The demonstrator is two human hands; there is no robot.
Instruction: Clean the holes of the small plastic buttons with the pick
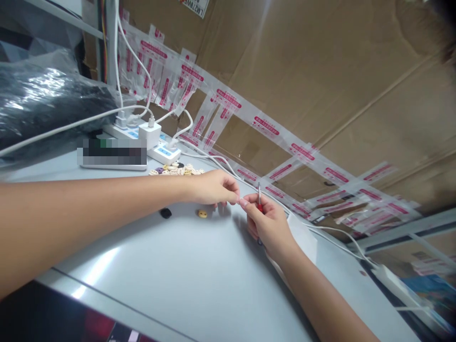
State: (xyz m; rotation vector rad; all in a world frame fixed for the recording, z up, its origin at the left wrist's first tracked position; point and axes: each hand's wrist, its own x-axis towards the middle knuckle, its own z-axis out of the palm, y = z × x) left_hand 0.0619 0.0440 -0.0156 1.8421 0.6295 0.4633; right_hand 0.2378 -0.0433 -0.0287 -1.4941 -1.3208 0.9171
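Over the table, my left hand has its thumb and forefinger closed in a pinch. Whatever lies between those fingertips is too small to make out. My right hand meets it there, its thumb and forefinger pinched at the same spot. A slim tool with a metal tip and a red part is held upright in the right hand; its lower part is mostly hidden by the fingers. Just below the left hand lie a small yellow piece with holes and a black piece.
Several cream, purple and dark small pieces lie in a pile behind the left forearm. Farther back are a power strip with a white plug adapter, cables and a blurred-out phone-like object. Taped cardboard stands behind the table.
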